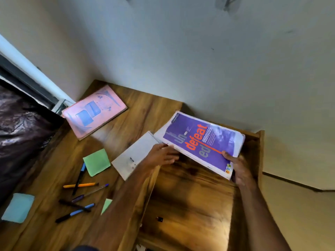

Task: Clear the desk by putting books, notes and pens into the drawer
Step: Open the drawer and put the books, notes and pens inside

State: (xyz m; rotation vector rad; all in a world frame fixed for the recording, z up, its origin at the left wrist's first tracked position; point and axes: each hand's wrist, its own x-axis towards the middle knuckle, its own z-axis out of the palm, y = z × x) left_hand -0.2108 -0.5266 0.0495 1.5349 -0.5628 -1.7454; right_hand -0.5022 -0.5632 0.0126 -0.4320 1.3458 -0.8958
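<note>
Fingers [165, 148] of the left hand [161, 156] are curled onto the near-left edge of the purple book [201, 142]. The grip is blurred, so how far they wrap under cannot be told. The right hand [240, 169] grips the near-right corner, thumb [226, 154] flat on the cover and the other fingers hidden beneath. Both hands hold the book, cover up and tilted, over the far end of the open drawer [190, 192]. Whether it touches the drawer walls cannot be told.

Drawer contents: wooden floor bare but for one small dark object [159, 219] near the left wall, too small to identify.

Count on the desk [145, 109], left of the drawer:
- Books: 1 pink book [94, 111], flat at the far-left corner.
- Notebooks: 1 white spiral notebook [134, 156], lying just beside the left hand, its far corner under the purple book's edge.
- Sticky-note pads: 3. One green pad [97, 162] near the notebook, a second green pad [107, 205] partly hidden by the left forearm, and one light-blue pad [18, 207] at the near-left.
- Pens: 5, in a loose scatter. A black-and-blue pen [78, 178] crosses an orange pen [80, 185]; a purple pen [90, 192] lies below them; a black pen [74, 205] crosses a blue pen [75, 212].

Dark glossy fabric [23, 133] borders the desk's left side.
</note>
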